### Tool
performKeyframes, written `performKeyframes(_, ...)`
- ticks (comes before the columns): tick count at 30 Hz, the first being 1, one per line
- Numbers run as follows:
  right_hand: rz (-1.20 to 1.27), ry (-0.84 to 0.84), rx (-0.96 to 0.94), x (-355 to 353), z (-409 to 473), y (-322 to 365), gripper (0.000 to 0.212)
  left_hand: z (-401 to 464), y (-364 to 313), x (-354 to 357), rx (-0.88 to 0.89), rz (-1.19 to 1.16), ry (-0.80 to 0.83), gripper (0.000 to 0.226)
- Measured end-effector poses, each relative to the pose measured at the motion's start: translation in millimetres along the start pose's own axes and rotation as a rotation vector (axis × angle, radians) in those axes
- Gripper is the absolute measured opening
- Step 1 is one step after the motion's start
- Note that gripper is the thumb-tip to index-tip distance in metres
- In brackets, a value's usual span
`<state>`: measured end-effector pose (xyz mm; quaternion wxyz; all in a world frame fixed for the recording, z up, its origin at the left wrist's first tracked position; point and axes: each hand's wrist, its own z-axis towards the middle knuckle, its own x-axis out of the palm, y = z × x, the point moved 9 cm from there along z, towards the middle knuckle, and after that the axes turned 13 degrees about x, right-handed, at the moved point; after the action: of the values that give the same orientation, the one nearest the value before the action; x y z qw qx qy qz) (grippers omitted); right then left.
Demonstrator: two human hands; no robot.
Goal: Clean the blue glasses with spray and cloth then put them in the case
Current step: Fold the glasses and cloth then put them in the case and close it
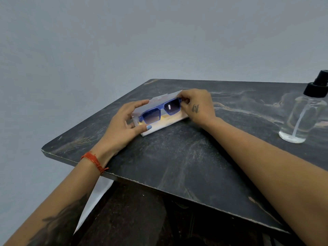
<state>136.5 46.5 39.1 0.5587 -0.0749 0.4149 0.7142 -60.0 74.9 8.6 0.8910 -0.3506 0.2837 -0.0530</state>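
The blue glasses (160, 110) with dark tinted lenses stand folded in the open white case (174, 121), which lies on the dark marble table (177, 166). My left hand (122, 125) grips the left end of the case and frame, thumb on the case's front edge. My right hand (197, 105) pinches the right corner of the glasses frame with its fingertips. The case lid rises behind the glasses. No cloth is visible.
A clear spray bottle (303, 114) with a black pump top stands at the table's right edge. The table's near edge runs diagonally from left to lower right. A grey wall lies behind.
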Motion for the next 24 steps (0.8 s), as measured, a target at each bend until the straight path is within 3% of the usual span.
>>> performKeyframes(4,-0.092,-0.013,-0.064,0.3,-1.6,8.9,0.019,-0.1,-0.8,-0.5,0.006,-0.002,0.000,0.061)
performKeyframes(17,-0.283,0.310,-0.117,14.6,-1.4,12.5,0.036,0.2,-2.0,0.0,0.011,0.025,0.017,0.059)
performKeyframes(24,-0.246,0.234,-0.115,1.4,-7.3,18.1,0.036,-0.7,-1.5,-0.5,0.015,0.023,0.020,0.057)
